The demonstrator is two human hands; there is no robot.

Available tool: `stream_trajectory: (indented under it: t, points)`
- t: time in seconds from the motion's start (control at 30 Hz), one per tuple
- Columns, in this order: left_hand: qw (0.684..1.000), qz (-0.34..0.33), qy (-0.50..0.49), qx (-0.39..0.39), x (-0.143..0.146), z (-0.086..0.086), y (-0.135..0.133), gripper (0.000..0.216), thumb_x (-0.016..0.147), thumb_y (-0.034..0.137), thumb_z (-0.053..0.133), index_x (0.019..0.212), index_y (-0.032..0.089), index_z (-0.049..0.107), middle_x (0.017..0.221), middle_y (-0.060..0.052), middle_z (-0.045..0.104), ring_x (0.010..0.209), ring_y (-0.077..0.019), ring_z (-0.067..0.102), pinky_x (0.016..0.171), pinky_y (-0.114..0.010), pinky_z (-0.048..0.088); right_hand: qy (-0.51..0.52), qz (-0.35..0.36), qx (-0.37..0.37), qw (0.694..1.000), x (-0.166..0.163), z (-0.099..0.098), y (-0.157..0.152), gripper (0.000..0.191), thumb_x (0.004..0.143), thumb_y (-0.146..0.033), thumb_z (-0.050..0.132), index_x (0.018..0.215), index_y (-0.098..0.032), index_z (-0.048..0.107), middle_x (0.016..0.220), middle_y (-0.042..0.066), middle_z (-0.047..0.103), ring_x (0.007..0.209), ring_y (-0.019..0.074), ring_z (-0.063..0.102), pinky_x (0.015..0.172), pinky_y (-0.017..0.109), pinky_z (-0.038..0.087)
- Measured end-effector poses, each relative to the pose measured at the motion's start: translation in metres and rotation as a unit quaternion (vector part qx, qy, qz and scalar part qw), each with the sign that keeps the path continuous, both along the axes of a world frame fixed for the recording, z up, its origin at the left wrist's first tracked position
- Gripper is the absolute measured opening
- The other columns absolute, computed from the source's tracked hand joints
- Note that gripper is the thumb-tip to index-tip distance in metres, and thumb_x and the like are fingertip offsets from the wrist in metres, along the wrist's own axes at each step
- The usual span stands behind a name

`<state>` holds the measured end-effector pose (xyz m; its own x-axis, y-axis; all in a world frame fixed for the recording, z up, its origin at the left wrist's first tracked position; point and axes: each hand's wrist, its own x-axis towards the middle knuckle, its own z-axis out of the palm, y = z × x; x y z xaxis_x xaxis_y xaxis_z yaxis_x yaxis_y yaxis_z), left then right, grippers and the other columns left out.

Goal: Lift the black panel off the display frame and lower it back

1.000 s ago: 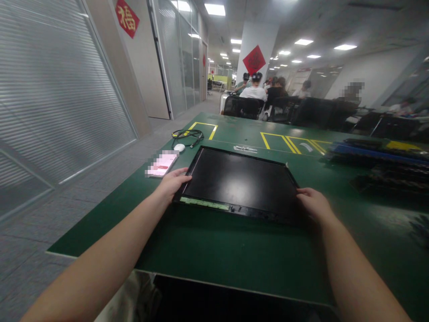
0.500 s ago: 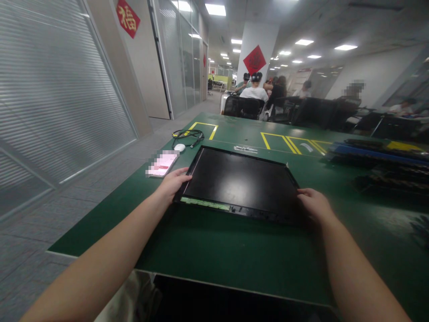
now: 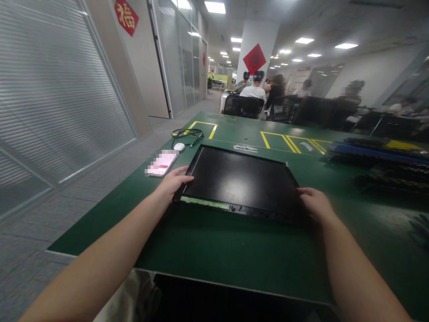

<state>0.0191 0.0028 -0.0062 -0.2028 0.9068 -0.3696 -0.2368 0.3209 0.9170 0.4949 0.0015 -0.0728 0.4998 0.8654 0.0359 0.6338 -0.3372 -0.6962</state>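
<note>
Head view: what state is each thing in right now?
display panel, dark, lying flat on green table.
left hand, gripping the panel's near left corner.
right hand, gripping its near right corner.
phone, flat, screen lit.
cable, coiled, loose.

I found an open-plan office floor fitted out for electronics work. A green bench mat point(image 3: 234, 250) with yellow marked bays point(image 3: 264, 140) filled the lower frame. A bare display panel point(image 3: 239, 179) lay at centre, with stacked dark parts point(image 3: 389, 176) at right. Glass partitions point(image 3: 60, 89) with blinds ran along the left, ceiling light panels point(image 3: 214, 7) ran above, and people point(image 3: 254, 91) sat on office chairs point(image 3: 243, 106) at upper centre.
</note>
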Motion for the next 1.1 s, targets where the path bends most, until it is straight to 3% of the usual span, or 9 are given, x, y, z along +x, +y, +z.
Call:
stream_trajectory:
  t: [0.27, 0.47, 0.6, 0.73, 1.1]
  points:
    - [1.0, 0.01, 0.001, -0.014, 0.005, 0.009, -0.004, 0.072, 0.079, -0.009, 0.059, 0.146, 0.016, 0.054, 0.057, 0.0, 0.071, 0.039, -0.0166, 0.065, 0.045, -0.025, 0.059, 0.005, -0.006, -0.023, 1.0, -0.003, 0.004, -0.001, 0.046, 0.067, -0.013, 0.059, 0.109, -0.019, 0.078, 0.103, 0.01, 0.077, 0.085, 0.0217, 0.07, 0.068, 0.028, 0.052]
    - [1.0, 0.008, -0.008, -0.007, 0.002, 0.006, -0.002, 0.075, 0.076, -0.009, 0.064, 0.146, 0.015, 0.054, 0.06, -0.001, 0.072, 0.039, -0.0179, 0.065, 0.045, -0.027, 0.059, -0.001, -0.007, -0.035, 0.999, -0.006, 0.008, -0.003, 0.047, 0.07, -0.013, 0.058, 0.113, -0.018, 0.077, 0.109, 0.011, 0.076, 0.088, 0.0225, 0.069, 0.07, 0.029, 0.051]
    - [1.0, 0.009, -0.011, -0.006, 0.001, 0.003, -0.001, 0.075, 0.071, -0.006, 0.073, 0.142, 0.016, 0.058, 0.064, -0.003, 0.074, 0.041, -0.0192, 0.067, 0.045, -0.028, 0.059, 0.019, -0.009, -0.023, 1.0, -0.005, 0.006, -0.002, 0.046, 0.068, -0.013, 0.061, 0.11, -0.019, 0.078, 0.103, 0.011, 0.076, 0.084, 0.0229, 0.069, 0.068, 0.03, 0.052]
    - [1.0, 0.02, 0.014, -0.009, 0.002, 0.004, -0.001, 0.073, 0.072, -0.009, 0.07, 0.14, 0.015, 0.06, 0.061, -0.002, 0.073, 0.041, -0.0177, 0.066, 0.047, -0.027, 0.058, 0.02, -0.005, -0.007, 1.0, -0.002, 0.003, -0.001, 0.044, 0.065, -0.014, 0.063, 0.106, -0.02, 0.079, 0.096, 0.011, 0.076, 0.084, 0.0233, 0.07, 0.07, 0.03, 0.053]
    - [0.999, 0.034, 0.036, -0.004, 0.005, 0.009, -0.003, 0.062, 0.07, -0.013, 0.068, 0.125, 0.014, 0.07, 0.062, 0.0, 0.074, 0.04, -0.0154, 0.065, 0.047, -0.024, 0.057, -0.003, -0.006, -0.037, 0.999, -0.006, 0.009, -0.002, 0.046, 0.07, -0.016, 0.06, 0.112, -0.02, 0.077, 0.104, 0.011, 0.076, 0.084, 0.0228, 0.07, 0.07, 0.031, 0.052]
